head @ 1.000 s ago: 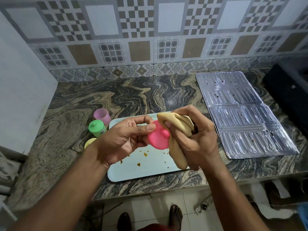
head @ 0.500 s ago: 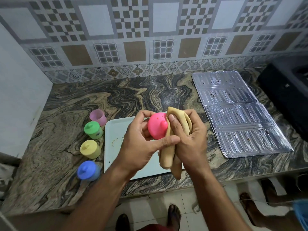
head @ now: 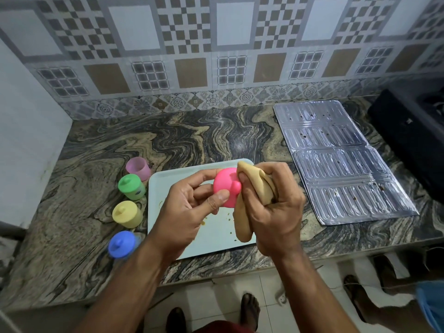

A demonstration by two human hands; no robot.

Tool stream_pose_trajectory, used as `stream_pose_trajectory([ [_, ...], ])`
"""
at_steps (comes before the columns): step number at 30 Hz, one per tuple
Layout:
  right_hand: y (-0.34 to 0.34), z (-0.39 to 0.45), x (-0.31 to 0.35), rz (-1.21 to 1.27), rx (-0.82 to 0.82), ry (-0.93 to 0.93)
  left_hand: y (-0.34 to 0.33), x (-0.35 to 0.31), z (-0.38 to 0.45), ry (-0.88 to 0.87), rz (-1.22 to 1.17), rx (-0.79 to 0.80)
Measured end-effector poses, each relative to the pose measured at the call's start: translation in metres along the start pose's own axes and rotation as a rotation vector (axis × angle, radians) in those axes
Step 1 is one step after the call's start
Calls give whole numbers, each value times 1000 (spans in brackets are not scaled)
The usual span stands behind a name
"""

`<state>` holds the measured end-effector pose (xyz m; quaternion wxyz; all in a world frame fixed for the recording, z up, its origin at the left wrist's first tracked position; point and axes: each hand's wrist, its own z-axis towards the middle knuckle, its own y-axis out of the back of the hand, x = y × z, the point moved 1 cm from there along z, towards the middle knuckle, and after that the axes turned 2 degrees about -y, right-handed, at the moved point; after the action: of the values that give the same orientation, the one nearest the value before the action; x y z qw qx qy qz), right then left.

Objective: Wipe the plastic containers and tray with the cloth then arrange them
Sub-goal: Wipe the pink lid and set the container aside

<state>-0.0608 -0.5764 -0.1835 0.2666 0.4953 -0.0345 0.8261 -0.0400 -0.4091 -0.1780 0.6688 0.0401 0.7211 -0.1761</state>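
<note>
We've got the pink lid (head: 227,186) held over the tray (head: 216,239): left hand (head: 189,210) pinching it, right hand (head: 274,212) fisted round the cloth (head: 252,186), pressed to its knob. Green (head: 131,187), yellow (head: 126,213), blue (head: 121,243) tubs & a purple cup (head: 138,167) sit left of tray on counter (head: 192,138).

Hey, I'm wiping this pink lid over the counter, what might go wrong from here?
The round pink plastic lid is pinched only by the left hand's fingertips above the pale blue tray; rubbing with the tan cloth in the right hand might pop it loose. The cloth's hanging tail may drag through the brown specks on the tray. The blue-lidded container near the marble counter's front edge could get knocked off by the left forearm.
</note>
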Motion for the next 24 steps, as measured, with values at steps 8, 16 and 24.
stream_pose_trajectory([
  [8, 2, 20, 0, -113, 24, 68, 9, -11, -3, -1, 210, 260],
  [16, 14, 45, -10, 41, -24, -192, 27, -11, -1, 102, -114, 153],
  [24, 13, 21, 1, 164, 134, -200, 33, -3, -1, 135, -242, 85],
])
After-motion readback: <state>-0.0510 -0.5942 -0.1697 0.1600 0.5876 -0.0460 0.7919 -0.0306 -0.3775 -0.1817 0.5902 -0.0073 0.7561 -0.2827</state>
